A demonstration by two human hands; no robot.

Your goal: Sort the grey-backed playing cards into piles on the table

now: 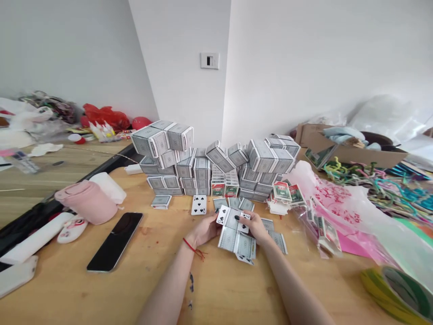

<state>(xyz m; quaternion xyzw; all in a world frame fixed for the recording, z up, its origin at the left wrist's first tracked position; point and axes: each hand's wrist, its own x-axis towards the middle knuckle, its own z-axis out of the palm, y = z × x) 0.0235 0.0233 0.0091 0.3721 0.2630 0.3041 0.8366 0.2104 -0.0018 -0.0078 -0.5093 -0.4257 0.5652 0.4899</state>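
My left hand [207,229], a red string at its wrist, grips the left side of several interlocked playing cards [230,237]. Grey patterned backs show on most of them, with white faces bearing black pips at the top and bottom edges. My right hand [254,225] closes on the upper right of the same cards, a dark-nailed finger over a face. Fingertips of my left hand are partly hidden behind the cards. More grey-backed cards [279,241] lie beside my right hand. Beyond my hands, a five of spades [199,205] lies face up near a small pile of cards [161,201].
Folded-card blocks [192,174] are stacked along the back, around red-and-green card boxes [225,185]. A phone [115,243] and a pink roll [88,201] lie left. On the right are a plastic bag [324,194], a tape roll [389,289] and a cardboard box [358,155].
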